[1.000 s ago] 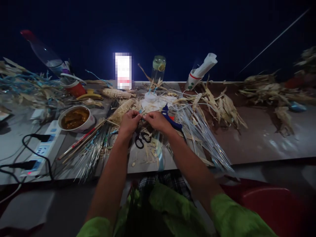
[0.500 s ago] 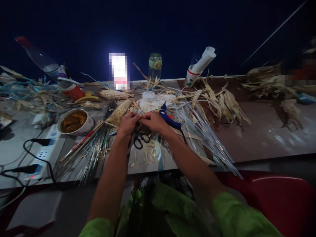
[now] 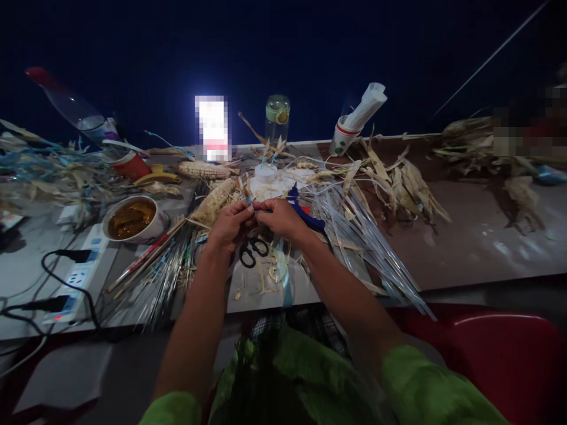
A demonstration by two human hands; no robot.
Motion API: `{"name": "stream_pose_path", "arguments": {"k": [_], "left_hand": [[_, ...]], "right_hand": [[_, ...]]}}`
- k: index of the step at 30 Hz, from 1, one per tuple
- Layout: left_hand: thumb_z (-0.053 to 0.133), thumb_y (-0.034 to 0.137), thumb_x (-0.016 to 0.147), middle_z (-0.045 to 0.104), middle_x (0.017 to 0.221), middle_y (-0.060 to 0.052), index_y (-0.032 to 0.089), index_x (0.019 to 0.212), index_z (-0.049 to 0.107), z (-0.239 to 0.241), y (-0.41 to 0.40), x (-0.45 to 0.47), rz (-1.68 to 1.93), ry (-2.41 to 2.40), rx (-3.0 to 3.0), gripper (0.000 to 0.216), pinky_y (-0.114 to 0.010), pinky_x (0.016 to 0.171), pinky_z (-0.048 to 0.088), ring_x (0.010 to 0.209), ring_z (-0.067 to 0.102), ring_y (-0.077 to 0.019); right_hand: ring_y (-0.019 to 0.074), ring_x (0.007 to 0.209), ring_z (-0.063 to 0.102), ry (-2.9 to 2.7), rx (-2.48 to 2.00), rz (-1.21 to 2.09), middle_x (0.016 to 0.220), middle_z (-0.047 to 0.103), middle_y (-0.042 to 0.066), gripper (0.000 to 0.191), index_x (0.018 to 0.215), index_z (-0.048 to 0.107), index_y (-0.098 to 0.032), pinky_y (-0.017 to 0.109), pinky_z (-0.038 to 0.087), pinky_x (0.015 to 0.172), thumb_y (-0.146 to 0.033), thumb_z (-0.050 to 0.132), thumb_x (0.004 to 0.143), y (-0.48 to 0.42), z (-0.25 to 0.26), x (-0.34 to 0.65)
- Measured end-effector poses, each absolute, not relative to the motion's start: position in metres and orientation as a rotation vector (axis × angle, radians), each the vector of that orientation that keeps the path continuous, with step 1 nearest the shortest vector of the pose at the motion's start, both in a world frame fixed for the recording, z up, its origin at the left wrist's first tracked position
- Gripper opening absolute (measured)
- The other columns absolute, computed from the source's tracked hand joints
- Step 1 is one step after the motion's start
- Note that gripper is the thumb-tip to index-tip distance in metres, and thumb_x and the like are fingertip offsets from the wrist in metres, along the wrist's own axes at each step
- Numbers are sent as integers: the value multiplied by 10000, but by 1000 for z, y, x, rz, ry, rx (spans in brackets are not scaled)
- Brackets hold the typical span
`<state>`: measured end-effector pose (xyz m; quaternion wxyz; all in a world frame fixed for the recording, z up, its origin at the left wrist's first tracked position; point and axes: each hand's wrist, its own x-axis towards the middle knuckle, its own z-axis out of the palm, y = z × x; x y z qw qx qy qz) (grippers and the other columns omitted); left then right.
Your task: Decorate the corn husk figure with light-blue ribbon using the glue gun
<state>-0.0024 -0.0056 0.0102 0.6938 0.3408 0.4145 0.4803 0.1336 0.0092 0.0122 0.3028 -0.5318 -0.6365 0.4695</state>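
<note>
My left hand (image 3: pixel 231 225) is closed in a pinch on a small corn husk piece (image 3: pixel 247 193) with a light blue binding. Its pale tips stick up above the fingertips. My right hand (image 3: pixel 280 217) meets it from the right, thumb and finger pressed together at the base of the piece; what exactly they grip is hidden. Just below the hands lie black-handled scissors (image 3: pixel 253 252). To the right of my right hand rests a blue glue gun (image 3: pixel 310 217). A bare corn cob (image 3: pixel 216 203) lies behind my left hand.
A bowl of brown liquid (image 3: pixel 133 219), a power strip (image 3: pixel 80 274) with cords and a bundle of thin wires (image 3: pixel 170 283) are on the left. Clear glue sticks (image 3: pixel 376 242) and dry husks (image 3: pixel 410 183) lie to the right. A bottle (image 3: pixel 277 121) and paper cup (image 3: pixel 344 139) stand behind.
Both hands stay at about the same place. My fingers have shifted slightly, and more of the blue-bound husk piece shows upright above my left fingertips.
</note>
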Motion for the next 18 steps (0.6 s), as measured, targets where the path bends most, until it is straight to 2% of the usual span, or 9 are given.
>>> {"name": "stream_pose_path", "arguments": {"k": [6,14,18], "left_hand": [[760,300,545,438,471,72,159,662,508,5,-4,-2,1097,1041,798,311,-177,404,277,392,360,-37],[786,332,496,476,472,57,165,625,474,1,0,-3,1075,1142,753,376,-198,407,314,407,430,-68],[800,305,489,500,494,49,153,618,493,1,-1,-2,1084,1079,709,366,-190,423,335,432,453,-64]], "right_hand": [[76,533,438,-1706,-1432,1213,552,531,-27,178,659,605,-127,192,321,515,-288,536,687,8,13,130],[102,610,504,-1758,-1401,1194,660,618,-7,186,740,655,-140,207,363,586,-222,499,684,6,12,126],[99,586,471,-1746,-1451,1139,621,581,-11,156,686,628,-134,210,348,558,-222,501,660,4,14,124]]}}
